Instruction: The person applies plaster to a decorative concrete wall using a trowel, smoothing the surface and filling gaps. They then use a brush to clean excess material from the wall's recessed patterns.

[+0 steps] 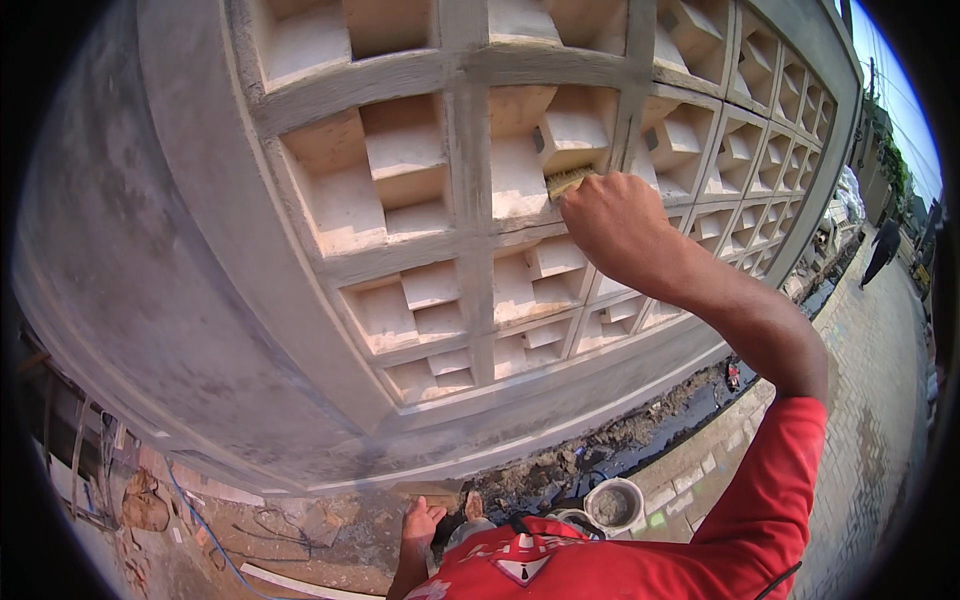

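My right hand (622, 222) is closed round a brush (568, 181) with short yellowish bristles; its handle is mostly hidden by my fingers. The bristles are at a recess of a pale ventilation block (520, 180) in the wall, just below a jutting cube. Grey mortar joints (468, 160) frame this block and the ones beside it. My left hand (422, 522) hangs low near my body with its fingers apart and nothing in it.
A bucket (613, 505) with grey mix in it stands by my feet. Along the wall's foot runs a ditch (650, 440) with dark water and rubble. A paved road (870, 400) lies to the right, where a person in dark clothes (882, 248) is far off. A blue hose (205, 520) crosses the ground on the left.
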`<state>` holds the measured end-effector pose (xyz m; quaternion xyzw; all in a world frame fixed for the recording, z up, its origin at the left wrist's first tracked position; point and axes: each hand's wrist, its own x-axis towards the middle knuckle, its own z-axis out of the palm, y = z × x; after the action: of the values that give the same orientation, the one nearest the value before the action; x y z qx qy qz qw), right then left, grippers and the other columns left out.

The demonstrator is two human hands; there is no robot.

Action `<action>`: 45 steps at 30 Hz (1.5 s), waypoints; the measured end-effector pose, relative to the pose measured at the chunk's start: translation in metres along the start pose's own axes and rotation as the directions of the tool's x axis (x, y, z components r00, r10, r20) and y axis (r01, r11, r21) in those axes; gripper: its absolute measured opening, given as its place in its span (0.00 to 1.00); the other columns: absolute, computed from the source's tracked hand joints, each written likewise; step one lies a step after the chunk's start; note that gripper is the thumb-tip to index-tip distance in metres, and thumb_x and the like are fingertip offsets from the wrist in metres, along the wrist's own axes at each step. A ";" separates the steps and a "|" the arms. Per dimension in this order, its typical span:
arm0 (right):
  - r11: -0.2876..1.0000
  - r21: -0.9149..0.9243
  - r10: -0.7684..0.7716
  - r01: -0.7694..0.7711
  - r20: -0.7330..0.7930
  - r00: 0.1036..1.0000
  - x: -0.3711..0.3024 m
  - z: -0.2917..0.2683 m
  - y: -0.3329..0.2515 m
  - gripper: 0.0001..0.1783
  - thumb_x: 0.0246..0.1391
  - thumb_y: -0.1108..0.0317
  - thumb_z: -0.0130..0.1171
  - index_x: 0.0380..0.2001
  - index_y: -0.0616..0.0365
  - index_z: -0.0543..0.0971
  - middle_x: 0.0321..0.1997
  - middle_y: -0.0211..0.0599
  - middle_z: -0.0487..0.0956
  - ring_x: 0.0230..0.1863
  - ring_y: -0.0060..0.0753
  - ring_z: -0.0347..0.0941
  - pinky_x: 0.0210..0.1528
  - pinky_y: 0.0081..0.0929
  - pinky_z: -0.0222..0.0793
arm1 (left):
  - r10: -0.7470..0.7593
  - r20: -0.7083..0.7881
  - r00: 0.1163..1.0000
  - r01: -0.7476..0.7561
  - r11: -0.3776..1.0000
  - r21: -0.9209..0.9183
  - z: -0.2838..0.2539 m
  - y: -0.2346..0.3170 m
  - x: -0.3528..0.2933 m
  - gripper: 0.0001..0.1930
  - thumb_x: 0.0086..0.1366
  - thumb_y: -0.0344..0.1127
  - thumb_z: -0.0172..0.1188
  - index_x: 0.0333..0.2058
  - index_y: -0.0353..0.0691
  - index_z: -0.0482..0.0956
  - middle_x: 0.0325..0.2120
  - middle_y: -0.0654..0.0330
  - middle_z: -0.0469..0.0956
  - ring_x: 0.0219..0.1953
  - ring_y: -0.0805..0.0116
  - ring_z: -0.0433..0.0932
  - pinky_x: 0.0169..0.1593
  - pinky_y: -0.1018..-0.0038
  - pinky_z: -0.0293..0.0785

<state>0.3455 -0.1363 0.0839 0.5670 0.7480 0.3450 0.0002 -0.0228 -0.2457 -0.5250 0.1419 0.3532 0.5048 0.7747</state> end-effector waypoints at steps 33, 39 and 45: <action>0.825 0.503 0.541 -0.259 -0.567 0.622 -0.029 0.005 0.123 0.19 0.54 0.70 0.57 0.51 0.52 0.79 0.33 0.48 0.81 0.35 0.50 0.79 0.40 0.42 0.73 | -0.057 -0.045 0.997 0.061 0.994 0.088 -0.011 0.025 0.021 0.23 0.69 0.43 0.58 0.58 0.45 0.64 0.52 0.53 0.74 0.52 0.45 0.75 0.56 0.45 0.69; 0.726 0.578 0.592 -0.373 -0.249 0.767 -0.108 0.085 0.045 0.21 0.51 0.73 0.60 0.50 0.54 0.79 0.31 0.44 0.79 0.32 0.48 0.78 0.35 0.40 0.73 | -0.094 0.008 0.996 0.093 0.994 0.063 -0.013 0.025 0.020 0.23 0.69 0.43 0.56 0.59 0.43 0.63 0.54 0.50 0.73 0.53 0.44 0.75 0.58 0.45 0.68; 0.556 0.798 0.660 -0.234 -0.252 0.707 -0.134 0.047 0.044 0.22 0.52 0.76 0.58 0.53 0.61 0.77 0.45 0.53 0.81 0.42 0.54 0.79 0.45 0.37 0.73 | -0.100 0.042 0.994 0.095 0.991 0.096 -0.007 0.035 0.013 0.23 0.69 0.43 0.57 0.58 0.43 0.66 0.55 0.50 0.74 0.56 0.47 0.73 0.59 0.46 0.67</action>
<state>0.4494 -0.2205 0.0180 0.5804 0.6099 0.1541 -0.5172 -0.0481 -0.2198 -0.5147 0.1725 0.3651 0.4457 0.7989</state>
